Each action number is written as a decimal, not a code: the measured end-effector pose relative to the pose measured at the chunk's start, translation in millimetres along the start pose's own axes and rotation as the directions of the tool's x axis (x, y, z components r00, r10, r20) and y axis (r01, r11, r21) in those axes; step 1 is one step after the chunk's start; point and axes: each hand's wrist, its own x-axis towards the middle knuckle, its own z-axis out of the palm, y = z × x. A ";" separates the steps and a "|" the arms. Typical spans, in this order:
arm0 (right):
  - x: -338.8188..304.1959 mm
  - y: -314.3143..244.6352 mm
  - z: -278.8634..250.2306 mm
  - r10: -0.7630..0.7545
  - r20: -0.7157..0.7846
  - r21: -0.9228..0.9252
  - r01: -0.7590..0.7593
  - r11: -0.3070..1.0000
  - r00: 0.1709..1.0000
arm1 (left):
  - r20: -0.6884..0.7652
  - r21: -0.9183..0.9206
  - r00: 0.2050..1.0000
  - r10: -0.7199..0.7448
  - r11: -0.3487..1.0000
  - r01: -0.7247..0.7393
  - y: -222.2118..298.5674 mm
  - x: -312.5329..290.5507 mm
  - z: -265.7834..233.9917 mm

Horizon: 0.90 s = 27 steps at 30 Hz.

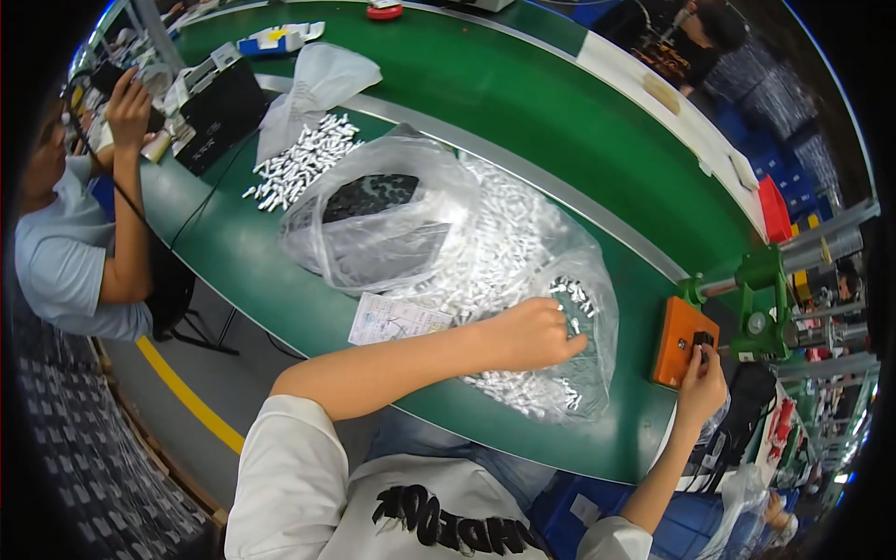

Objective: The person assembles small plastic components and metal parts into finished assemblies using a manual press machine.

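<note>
My left hand (534, 336) is over a transparent plastic bag (609, 322) spread on the green table. Its fingers are curled together among small white parts (509, 245) with dark tips; whether one is between them is hidden. At the right, my right hand (702, 385) pinches a small black block (703, 340) against the face of an orange block (674, 343). This orange block stands at the foot of a green hand press (761, 308).
A bag holding black pieces (369, 201) lies left of the white parts. Beyond it are a loose pile of white parts (303, 163) and a black box (221, 117). A printed paper (397, 320) lies near my left forearm. Another person (79, 252) sits at the left.
</note>
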 end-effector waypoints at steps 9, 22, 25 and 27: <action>33.0 -98.9 -29.4 -0.173 0.004 0.583 0.138 0.801 0.985 | -0.034 0.005 0.999 -0.014 1.000 0.015 10.3 7.3 3.9; 141.2 -432.5 1.2 -0.585 -0.084 0.977 0.181 0.109 0.807 | -0.125 -0.364 0.953 -0.275 0.906 0.214 12.9 3.9 38.2; 147.7 -426.9 -9.2 -0.553 -0.051 0.989 0.117 0.085 0.832 | -0.151 -0.374 0.937 -0.315 0.896 0.241 11.1 0.7 34.6; 141.6 -398.5 -15.2 -0.550 -0.035 0.989 0.108 0.101 0.834 | -0.024 -0.215 0.975 -0.219 0.954 0.209 9.6 -3.3 47.6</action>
